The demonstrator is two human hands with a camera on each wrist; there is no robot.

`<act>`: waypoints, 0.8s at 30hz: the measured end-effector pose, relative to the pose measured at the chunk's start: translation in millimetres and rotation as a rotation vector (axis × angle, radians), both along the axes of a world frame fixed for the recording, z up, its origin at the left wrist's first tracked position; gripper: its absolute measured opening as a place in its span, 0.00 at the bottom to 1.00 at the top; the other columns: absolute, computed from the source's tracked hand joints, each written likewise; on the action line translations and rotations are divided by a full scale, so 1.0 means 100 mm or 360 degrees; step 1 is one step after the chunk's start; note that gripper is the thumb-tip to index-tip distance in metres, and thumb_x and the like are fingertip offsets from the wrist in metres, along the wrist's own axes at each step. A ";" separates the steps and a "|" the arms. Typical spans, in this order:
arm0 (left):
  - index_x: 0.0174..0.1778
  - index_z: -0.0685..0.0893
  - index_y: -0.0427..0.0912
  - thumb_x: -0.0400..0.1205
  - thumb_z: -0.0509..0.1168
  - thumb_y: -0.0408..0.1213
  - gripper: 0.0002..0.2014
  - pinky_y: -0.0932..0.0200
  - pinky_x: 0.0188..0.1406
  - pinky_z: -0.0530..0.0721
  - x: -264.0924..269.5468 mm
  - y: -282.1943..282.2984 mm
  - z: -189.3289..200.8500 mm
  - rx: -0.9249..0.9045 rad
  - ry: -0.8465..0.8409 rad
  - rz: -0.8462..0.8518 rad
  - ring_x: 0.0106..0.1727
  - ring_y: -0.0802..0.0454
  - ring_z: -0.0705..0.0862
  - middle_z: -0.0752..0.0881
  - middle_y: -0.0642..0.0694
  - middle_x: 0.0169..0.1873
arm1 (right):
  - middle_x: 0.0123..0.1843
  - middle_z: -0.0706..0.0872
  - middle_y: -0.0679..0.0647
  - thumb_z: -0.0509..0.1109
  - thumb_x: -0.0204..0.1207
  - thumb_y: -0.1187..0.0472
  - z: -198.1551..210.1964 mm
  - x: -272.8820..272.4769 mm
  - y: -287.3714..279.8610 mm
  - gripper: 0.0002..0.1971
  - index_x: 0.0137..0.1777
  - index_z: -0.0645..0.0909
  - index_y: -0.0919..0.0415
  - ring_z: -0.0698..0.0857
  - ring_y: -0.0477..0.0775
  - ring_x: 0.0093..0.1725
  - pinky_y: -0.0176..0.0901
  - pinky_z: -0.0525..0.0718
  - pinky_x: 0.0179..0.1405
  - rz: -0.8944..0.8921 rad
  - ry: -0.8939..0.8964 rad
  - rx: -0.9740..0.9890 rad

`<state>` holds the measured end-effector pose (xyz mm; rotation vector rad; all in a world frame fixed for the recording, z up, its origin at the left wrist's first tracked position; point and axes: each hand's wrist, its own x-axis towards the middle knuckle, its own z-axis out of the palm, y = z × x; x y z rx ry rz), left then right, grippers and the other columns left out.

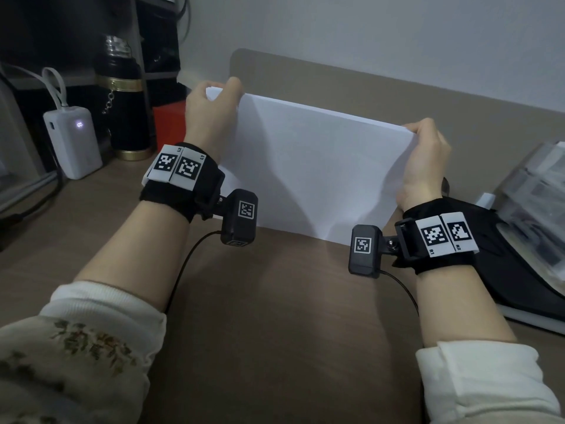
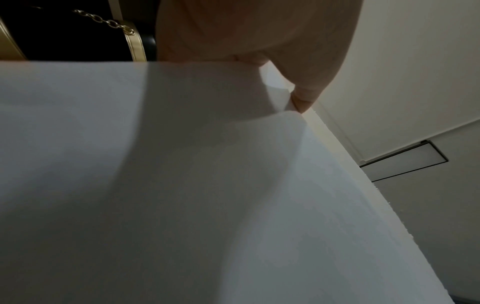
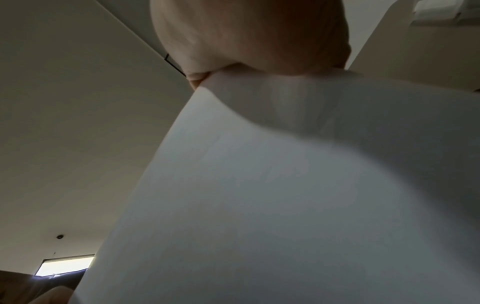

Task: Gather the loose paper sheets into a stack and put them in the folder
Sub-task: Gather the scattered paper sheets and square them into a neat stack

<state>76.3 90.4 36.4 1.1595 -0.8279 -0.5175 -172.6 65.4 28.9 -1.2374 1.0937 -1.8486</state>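
Paper stack [image 1: 308, 169]: plain white, unprinted, grey where shaded.
Surface [image 1: 275, 301]: brown wood grain.
Back panel [image 1: 397, 90]: flat taupe.
Wall [image 1: 367, 32]: pale grey-white.
Wristbands [image 1: 171, 194]: black, each bearing white tags with black square-code patterns.
Wrist cameras [image 1: 240, 217]: black, with a small black-and-white code square.
Sleeves [image 1: 76, 347]: cream, the left with muted brown-green floral embroidery.
Power bank [image 1: 72, 142]: white, with a small glowing light.
Flask [image 1: 125, 102]: black with gold bands and a chain.
Box [image 1: 168, 123] behind left hand [image 1: 211, 117]: red.
Folder [image 1: 526, 270]: black cover, clear sleeves.
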 end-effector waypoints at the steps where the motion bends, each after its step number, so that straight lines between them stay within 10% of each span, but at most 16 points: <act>1: 0.32 0.73 0.50 0.75 0.64 0.44 0.09 0.60 0.35 0.75 0.00 0.00 0.00 0.0003 -0.0007 0.0002 0.35 0.55 0.75 0.75 0.55 0.31 | 0.36 0.74 0.54 0.61 0.61 0.55 0.00 0.00 -0.01 0.07 0.31 0.73 0.59 0.71 0.52 0.36 0.41 0.68 0.35 -0.0009 -0.0008 0.0008; 24: 0.24 0.58 0.48 0.79 0.61 0.38 0.21 0.66 0.19 0.61 0.05 -0.06 -0.05 -0.0100 0.0006 -0.0091 0.19 0.58 0.61 0.61 0.57 0.16 | 0.39 0.73 0.50 0.73 0.70 0.45 -0.06 0.00 -0.06 0.16 0.34 0.70 0.51 0.74 0.48 0.40 0.42 0.74 0.44 -0.0010 -0.0085 0.0061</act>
